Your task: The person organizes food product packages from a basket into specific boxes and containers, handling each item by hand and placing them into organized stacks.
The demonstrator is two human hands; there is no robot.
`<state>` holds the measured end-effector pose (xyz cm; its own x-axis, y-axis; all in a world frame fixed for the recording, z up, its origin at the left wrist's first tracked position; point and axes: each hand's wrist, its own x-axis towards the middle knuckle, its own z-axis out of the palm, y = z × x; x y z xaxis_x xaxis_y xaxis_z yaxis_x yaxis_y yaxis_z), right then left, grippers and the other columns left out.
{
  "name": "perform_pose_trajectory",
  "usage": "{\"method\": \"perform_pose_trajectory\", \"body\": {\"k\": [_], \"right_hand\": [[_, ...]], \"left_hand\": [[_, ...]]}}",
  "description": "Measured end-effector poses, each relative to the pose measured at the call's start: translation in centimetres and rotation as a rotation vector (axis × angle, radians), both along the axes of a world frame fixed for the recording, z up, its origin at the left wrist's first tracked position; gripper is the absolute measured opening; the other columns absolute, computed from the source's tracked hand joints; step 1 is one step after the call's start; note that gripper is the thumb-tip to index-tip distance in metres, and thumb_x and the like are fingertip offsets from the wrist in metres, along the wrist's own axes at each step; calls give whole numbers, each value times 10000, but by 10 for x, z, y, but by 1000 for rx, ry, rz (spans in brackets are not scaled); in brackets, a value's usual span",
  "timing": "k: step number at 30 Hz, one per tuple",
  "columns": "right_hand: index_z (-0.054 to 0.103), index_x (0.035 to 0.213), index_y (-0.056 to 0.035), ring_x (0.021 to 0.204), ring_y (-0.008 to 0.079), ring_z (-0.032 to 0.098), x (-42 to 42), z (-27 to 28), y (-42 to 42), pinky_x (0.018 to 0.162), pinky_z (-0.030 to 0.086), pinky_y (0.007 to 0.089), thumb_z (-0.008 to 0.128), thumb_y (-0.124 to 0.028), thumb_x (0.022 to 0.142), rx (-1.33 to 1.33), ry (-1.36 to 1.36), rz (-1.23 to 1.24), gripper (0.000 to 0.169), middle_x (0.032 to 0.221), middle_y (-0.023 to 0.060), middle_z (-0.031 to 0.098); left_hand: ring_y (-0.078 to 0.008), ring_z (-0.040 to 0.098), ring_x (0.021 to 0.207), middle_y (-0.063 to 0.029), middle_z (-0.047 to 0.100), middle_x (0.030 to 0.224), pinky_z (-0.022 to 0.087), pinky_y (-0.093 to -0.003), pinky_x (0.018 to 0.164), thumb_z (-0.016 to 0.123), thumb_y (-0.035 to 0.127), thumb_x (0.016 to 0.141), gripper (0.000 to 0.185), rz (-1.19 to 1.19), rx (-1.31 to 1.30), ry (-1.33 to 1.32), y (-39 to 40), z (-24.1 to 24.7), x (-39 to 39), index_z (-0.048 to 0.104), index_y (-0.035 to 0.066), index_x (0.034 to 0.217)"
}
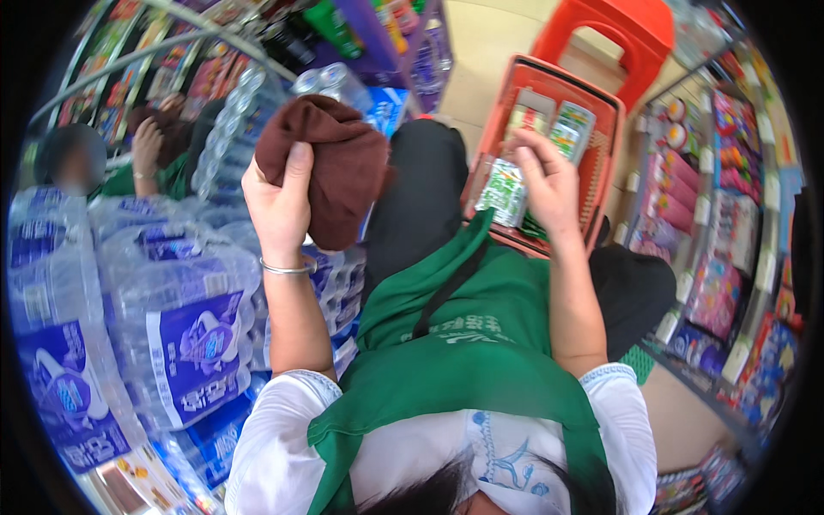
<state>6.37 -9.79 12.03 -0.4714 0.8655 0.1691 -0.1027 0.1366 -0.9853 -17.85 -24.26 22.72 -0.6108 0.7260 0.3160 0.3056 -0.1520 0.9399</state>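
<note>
A bunched dark brown cloth is gripped in my left hand, thumb on top, over my knee beside stacked water packs. My right hand is over an orange-red plastic shopping basket, its fingers bent; whether they touch anything inside cannot be told. Within the basket lie a green-and-white packet near that hand, another green-and-white packet further back, and a pale box with a red mark, partly hidden by my fingers. I wear a green apron.
Shrink-wrapped packs of water bottles are stacked at left, with a mirror-like surface behind them reflecting a person. A red plastic stool stands beyond the basket. Shelves of packaged goods line the right; a purple display rack stands ahead.
</note>
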Motion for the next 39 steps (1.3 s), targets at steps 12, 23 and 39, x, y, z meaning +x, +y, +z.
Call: {"method": "perform_pose_trajectory", "body": {"k": [12,23,39], "right_hand": [[370,1338,-85,1252,232,397,70,-99,-18,1027,347,379,318,-326,977,-512,654,167,437,1378,101,403],[535,1145,-60,940,246,598,76,-102,-31,848,492,392,610,-302,826,-1346,592,-278,408,1037,115,622],[475,1217,-34,1059,307,546,163,-77,-13,927,434,435,562,-201,838,-1108,874,-762,423,1186,138,555]], "left_hand": [[-177,609,813,-117,653,866,457,-304,740,482,399,918,414,-480,-411,-42,147,-157,136,604,10,991],[-393,547,1044,-271,580,1086,415,-388,877,442,407,921,496,-610,-694,157,140,-229,171,512,-36,1132],[-239,495,924,-51,516,932,402,-380,763,727,170,648,248,-668,-438,962,209,-374,191,705,173,895]]}}
